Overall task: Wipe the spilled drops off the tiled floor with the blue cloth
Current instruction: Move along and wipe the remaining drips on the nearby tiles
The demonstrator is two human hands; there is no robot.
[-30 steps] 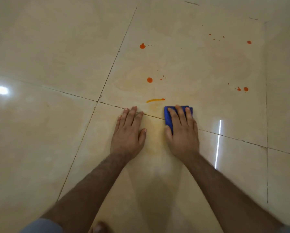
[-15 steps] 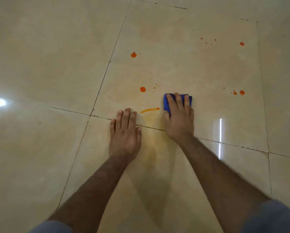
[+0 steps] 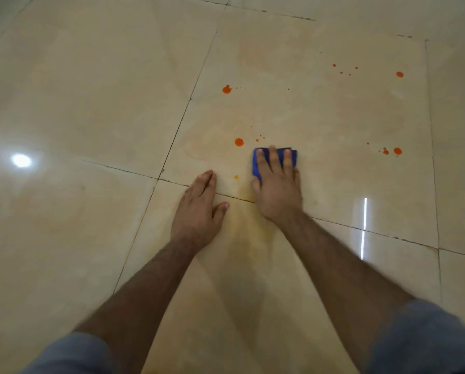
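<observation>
Pressing: the blue cloth (image 3: 275, 157) was pinned flat to the tiled floor (image 3: 91, 103) under the straight fingers of the right hand (image 3: 277, 187), presumably for even wiping pressure.
Bracing: the left hand (image 3: 199, 211) was laid flat with fingers extended, gripping nothing, likely to carry weight.
Nearest drop (image 3: 238, 142): just beside the cloth, at ten o'clock.
Count: five large orange drops were seen, plus scattered specks and one small remnant (image 3: 236, 177) at the cloth's eight o'clock.
</observation>
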